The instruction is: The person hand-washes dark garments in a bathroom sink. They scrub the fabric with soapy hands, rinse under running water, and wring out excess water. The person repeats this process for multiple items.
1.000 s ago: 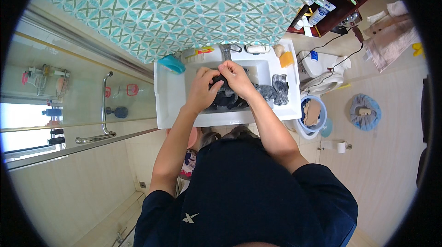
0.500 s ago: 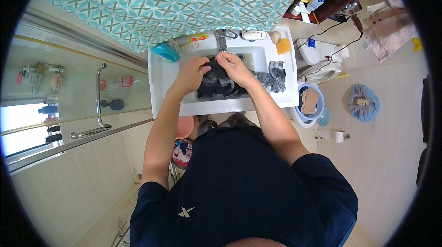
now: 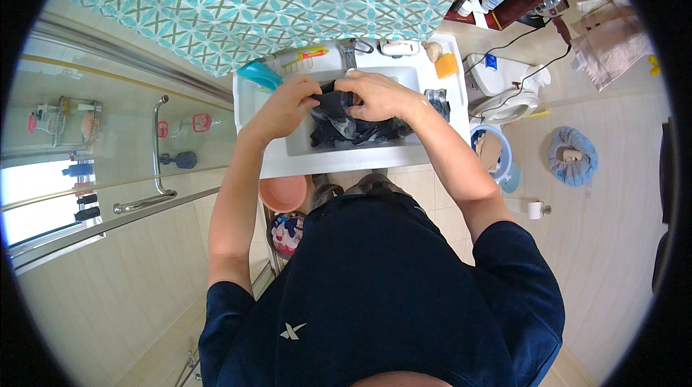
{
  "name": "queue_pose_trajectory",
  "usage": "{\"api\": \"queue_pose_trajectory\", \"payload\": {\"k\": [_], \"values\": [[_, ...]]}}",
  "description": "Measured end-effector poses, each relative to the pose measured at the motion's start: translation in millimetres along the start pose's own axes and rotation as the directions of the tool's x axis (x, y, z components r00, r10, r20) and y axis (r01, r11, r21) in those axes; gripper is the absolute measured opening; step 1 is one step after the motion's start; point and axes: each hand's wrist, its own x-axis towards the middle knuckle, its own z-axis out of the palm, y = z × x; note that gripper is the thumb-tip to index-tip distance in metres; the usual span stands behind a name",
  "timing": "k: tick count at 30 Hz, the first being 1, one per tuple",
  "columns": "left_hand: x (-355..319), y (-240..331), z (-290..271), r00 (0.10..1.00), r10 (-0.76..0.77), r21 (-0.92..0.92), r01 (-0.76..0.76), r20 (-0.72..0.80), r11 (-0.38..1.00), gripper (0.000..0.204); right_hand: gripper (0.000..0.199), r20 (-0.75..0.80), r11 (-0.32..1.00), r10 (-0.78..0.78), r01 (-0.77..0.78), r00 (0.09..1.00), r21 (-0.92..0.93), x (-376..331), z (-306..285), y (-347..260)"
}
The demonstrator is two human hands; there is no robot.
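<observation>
In the white sink (image 3: 317,164) a bunched, wet black cloth (image 3: 334,114) lies in the basin, with pale suds on its folds. My left hand (image 3: 292,104) is closed on its upper left edge, fingertips pinching the fabric. On the other side my right hand (image 3: 378,96) grips the same cloth with thumb and fingers bent round it. More dark wet fabric spreads beneath both hands; the kind of garment is unclear. A soapy dark grey cloth (image 3: 437,100) rests on the sink's right ledge, partly behind my right forearm.
Behind the hands stands a metal faucet (image 3: 349,55). A teal bottle (image 3: 259,76) lies at the back left, and an orange block (image 3: 447,65) sits at the back right. A blue basin (image 3: 502,152) holds clothes right of the sink; a pink basin (image 3: 282,194) is below left.
My hands have moved slightly apart. The right hand has turned over the cloth with its forearm swung right, covering more of the ledge. The black cloth is stretched between them.
</observation>
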Motion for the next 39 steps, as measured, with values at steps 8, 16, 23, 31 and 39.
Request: {"api": "queue_pose_trajectory", "payload": {"k": [8, 16, 23, 31, 39], "values": [[-2, -14, 16, 0.966, -0.257, -0.056, 0.258, 0.025, 0.965, 0.022, 0.024, 0.013, 0.879, 0.227, -0.21, 0.974, 0.427, -4, 1, 27], [7, -36, 45, 0.951, -0.296, -0.707, 0.148, -0.09, 0.691, 0.022, 0.018, -0.081, 0.385, 0.339, -0.06, 0.937, 0.921, -6, 49, 35], [19, -50, 81, 0.799, -0.513, -0.734, 0.14, -0.312, 0.665, 0.017, 0.014, -0.207, 0.404, 0.659, -0.108, 0.723, 0.908, 8, 78, 22], [47, -46, 124, 0.58, -0.732, -0.823, 0.175, -0.358, 0.541, 0.04, 0.039, -0.636, 0.868, 0.496, -0.315, 0.591, 0.384, 44, 116, -2], [49, -34, 113, 0.716, -0.628, -0.652, 0.324, -0.304, 0.685, 0.044, 0.038, -0.503, 0.686, 0.714, -0.346, 0.487, 0.64, 56, 114, 19]]}}
